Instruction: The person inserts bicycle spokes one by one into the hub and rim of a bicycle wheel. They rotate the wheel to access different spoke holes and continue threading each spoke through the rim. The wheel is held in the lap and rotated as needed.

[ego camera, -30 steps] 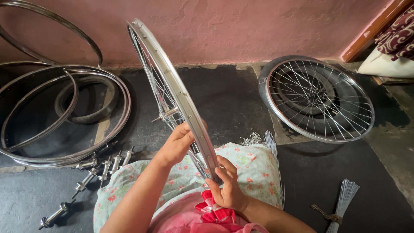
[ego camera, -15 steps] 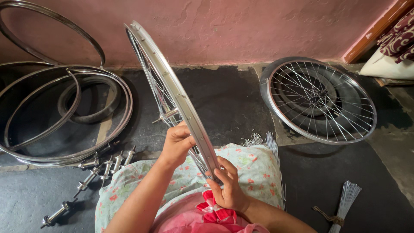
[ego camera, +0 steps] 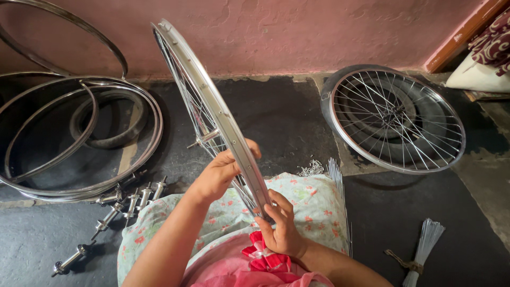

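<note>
Observed: a bicycle wheel (ego camera: 212,111) stands upright on edge across the lap of the seated person, over a floral cloth (ego camera: 313,207), its silver rim tilting away toward the pink wall (ego camera: 319,32). The axle and hub show at mid-height on the left face, spokes already laced.

Left hand (ego camera: 220,172): on the left side of the rim, fingers curled closed around it and the spokes behind; whether a spoke is pinched between them cannot be told. Right hand (ego camera: 281,228): fingers closed on the lowest part of the rim near the lap, thumb on the rim's outer face.

Judgement on method: the low hand should keep the rim steady while the upper hand works one spoke at a time; the wheel should be held on edge and not let lean onto the hub, and turned in small steps so no spoke is passed over.

Surroundings: a finished spoked wheel (ego camera: 396,119) lies flat on the floor to the right. Bare rims (ego camera: 79,138) are stacked at left, a tyre inside them. Loose hubs (ego camera: 119,204) lie in a row beside the cloth. A tied bundle of spokes (ego camera: 422,247) lies at lower right, loose spokes (ego camera: 337,178) at the cloth's edge.

Packages, labels, signs: none visible
</note>
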Demonstrator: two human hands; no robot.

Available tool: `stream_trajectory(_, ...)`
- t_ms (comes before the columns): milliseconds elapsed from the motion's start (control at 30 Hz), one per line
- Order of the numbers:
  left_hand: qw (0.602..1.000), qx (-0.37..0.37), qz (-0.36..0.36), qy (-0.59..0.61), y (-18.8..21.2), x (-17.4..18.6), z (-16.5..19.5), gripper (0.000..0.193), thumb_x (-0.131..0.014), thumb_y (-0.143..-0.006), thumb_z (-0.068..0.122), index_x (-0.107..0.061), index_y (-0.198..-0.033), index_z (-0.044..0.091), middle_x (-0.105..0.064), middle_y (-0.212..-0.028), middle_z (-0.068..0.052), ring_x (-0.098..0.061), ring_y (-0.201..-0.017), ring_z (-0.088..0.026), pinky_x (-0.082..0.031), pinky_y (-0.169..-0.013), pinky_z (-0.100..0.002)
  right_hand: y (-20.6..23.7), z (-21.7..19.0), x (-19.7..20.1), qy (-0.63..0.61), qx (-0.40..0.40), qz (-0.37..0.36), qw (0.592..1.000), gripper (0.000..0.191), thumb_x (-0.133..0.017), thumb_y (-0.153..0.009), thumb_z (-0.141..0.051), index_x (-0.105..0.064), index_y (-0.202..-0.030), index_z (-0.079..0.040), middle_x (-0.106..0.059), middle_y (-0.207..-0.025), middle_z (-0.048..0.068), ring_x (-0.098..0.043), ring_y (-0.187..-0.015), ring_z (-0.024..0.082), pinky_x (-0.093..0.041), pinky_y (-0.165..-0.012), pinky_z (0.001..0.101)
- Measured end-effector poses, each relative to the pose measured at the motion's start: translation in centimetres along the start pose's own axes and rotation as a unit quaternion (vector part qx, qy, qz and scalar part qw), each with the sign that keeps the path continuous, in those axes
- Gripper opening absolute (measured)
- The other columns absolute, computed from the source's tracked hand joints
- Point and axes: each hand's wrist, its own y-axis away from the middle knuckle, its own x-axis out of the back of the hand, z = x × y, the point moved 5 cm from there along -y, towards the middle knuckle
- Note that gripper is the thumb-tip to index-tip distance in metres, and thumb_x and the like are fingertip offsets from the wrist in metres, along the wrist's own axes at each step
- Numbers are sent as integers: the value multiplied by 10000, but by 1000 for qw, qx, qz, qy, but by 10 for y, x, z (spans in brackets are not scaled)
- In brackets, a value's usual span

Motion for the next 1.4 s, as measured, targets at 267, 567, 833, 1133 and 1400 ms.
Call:
stream_trajectory(267,984,-136,113,-30,13,-37,15,551,-667,-955,325,-506,-1392,32,-613,-1298,-72,-571,-1106,-161,-475,-936,-327,-16,-10,8,31,-15,33,999,695,-724,-883,58,-344,-1463,1,-385,-1507,226,-589,-1243,356,-517,-1035,425)
stream_trajectory(567,890,-177,172,-383,13,-72,26,372,-601,-1017,125,-486,-1351,9,-549,-1373,-177,-515,-1304,-353,-374,-1171,-457,-160,-33,73,138,48,111,983,264,-710,-924,99,-634,-1159,5,-676,-1112,139,-664,-1030,301,-546,-922,405)
stream_trajectory(833,904,-82,162,-387,10,-76,7,490,-608,-1010,180,-429,-1448,51,-547,-1319,-136,-526,-1291,-331,-81,-1269,-626,-275,-60,72,243,175,-51,953,301,-801,-782,39,-753,-1052,-84,-665,-1015,29,-593,-996,281,-500,-881,397)
stream_trajectory(1133,887,-116,156,-419,11,-76,-5,566,-609,-1005,170,-351,-1487,22,-467,-1451,-199,-409,-1418,-387,-64,-1250,-632,-284,-65,62,296,188,-94,932,231,-804,-785,11,-743,-989,-80,-655,-999,22,-613,-1001,255,-517,-858,379)
stream_trajectory(1400,871,-118,150,-452,15,-74,-23,648,-621,-999,191,-280,-1500,-37,-395,-1468,-256,-354,-1435,-429,-54,-1237,-631,-278,-63,58,271,122,-103,949,138,-762,-818,9,-706,-919,-68,-614,-945,52,-590,-947,268,-516,-821,377)
